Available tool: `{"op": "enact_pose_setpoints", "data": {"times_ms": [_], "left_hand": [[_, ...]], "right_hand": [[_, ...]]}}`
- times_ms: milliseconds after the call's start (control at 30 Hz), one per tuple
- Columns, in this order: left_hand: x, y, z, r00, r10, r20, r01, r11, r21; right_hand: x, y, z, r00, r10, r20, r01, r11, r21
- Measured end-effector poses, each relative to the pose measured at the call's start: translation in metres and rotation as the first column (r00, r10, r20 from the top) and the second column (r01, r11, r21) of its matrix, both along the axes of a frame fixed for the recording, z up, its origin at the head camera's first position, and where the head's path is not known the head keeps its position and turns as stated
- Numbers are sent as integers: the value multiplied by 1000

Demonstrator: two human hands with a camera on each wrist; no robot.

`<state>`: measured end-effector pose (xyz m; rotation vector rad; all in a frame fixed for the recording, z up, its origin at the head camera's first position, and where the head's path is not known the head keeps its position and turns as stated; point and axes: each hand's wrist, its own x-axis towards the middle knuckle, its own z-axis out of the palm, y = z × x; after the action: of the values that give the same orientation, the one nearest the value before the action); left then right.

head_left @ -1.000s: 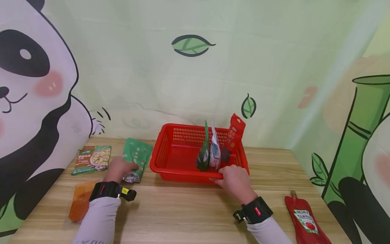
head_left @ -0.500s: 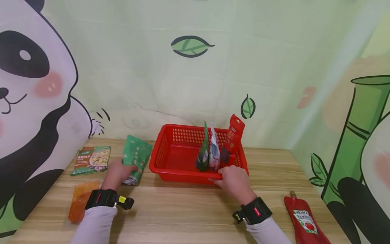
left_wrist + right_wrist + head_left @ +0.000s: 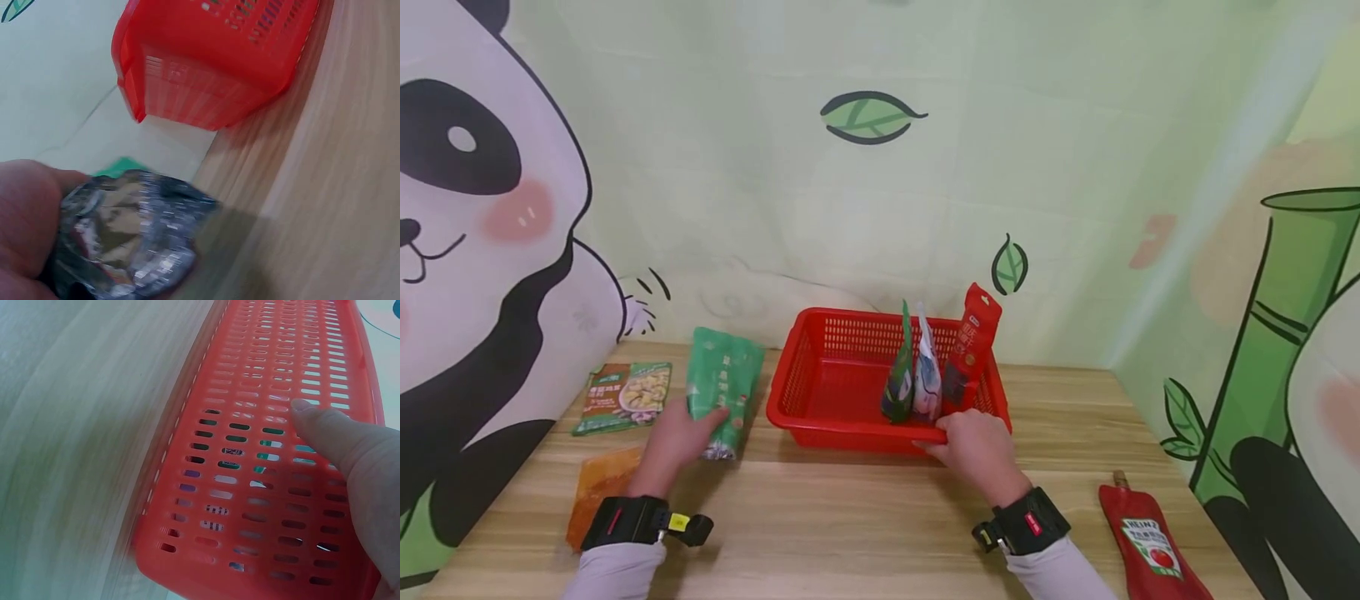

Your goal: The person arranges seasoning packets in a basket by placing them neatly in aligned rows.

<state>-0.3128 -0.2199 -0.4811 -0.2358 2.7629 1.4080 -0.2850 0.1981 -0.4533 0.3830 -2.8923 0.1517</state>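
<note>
My left hand (image 3: 681, 437) grips a green snack pouch (image 3: 724, 379) by its lower part, left of the basket. In the left wrist view the pouch's silvery bottom (image 3: 137, 234) faces the camera, blurred. A red plastic basket (image 3: 842, 433) stands at the middle of the table. My right hand (image 3: 976, 446) holds its front rim near the right end, the thumb (image 3: 325, 428) lying on the slotted outer wall. Inside the basket's right half stand a green packet (image 3: 898, 379), a white packet (image 3: 927, 375) and a tall red packet (image 3: 972, 346) that leans right.
A flat brown-and-green food packet (image 3: 628, 396) lies at the table's back left. Nearer, an orange packet (image 3: 597, 492) is partly behind the left wrist. A red Heinz ketchup pouch (image 3: 1150, 537) lies at front right. A cartoon panda cloth backs the wooden table (image 3: 820, 533).
The left hand has moved left and a little toward me, bringing the green pouch along and tilting it more upright, farther from the basket. The right hand stays on the rim.
</note>
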Motion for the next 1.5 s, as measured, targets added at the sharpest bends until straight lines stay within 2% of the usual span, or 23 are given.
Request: {"op": "enact_pose_setpoints", "data": {"times_ms": [100,200,367,467,533,633,733,833,933,1033,1167,1267,1333,1433,1500], "left_hand": [[4,2,-2,997,54,-55,-51,997,49],[8,8,-1,987,132,-95,-118,984,132],[13,21,9,958,249,-141,-204,939,277],[19,32,19,940,290,-178,-221,918,331],[24,40,27,940,281,-196,-201,915,349],[33,54,37,945,239,-225,-151,925,348],[42,70,41,951,177,-253,-86,939,333],[51,88,42,955,129,-268,-29,937,347],[59,105,42,958,84,-275,29,923,383],[65,121,41,962,42,-271,82,899,431],[73,140,40,962,0,-273,139,862,487],[77,153,40,962,-24,-272,167,838,519],[80,161,40,960,-41,-275,189,823,535],[83,173,41,955,-75,-285,230,797,558],[85,179,41,948,-99,-304,263,782,565]], "right_hand": [[1,0,-1,1000,1,-7,-1,1000,-1],[1,1,-2,1000,8,-17,-8,1000,-2],[-2,1,-3,1000,7,-1,-7,1000,-17],[-2,0,-3,1000,-3,12,3,1000,-22],[-1,0,-3,1000,-7,16,8,1000,-27],[-1,-1,-1,1000,-10,21,10,999,-33],[0,-1,-1,1000,4,19,-2,997,-71],[2,1,-1,999,32,6,-30,988,-152],[6,4,1,998,60,3,-57,960,-274],[10,7,2,997,77,18,-63,906,-419],[15,7,3,994,111,4,-87,801,-593],[20,2,5,986,169,-12,-128,699,-703],[25,-4,7,976,218,3,-136,622,-771],[33,-15,11,953,301,47,-114,496,-861],[38,-22,15,929,362,75,-84,405,-911]]}}
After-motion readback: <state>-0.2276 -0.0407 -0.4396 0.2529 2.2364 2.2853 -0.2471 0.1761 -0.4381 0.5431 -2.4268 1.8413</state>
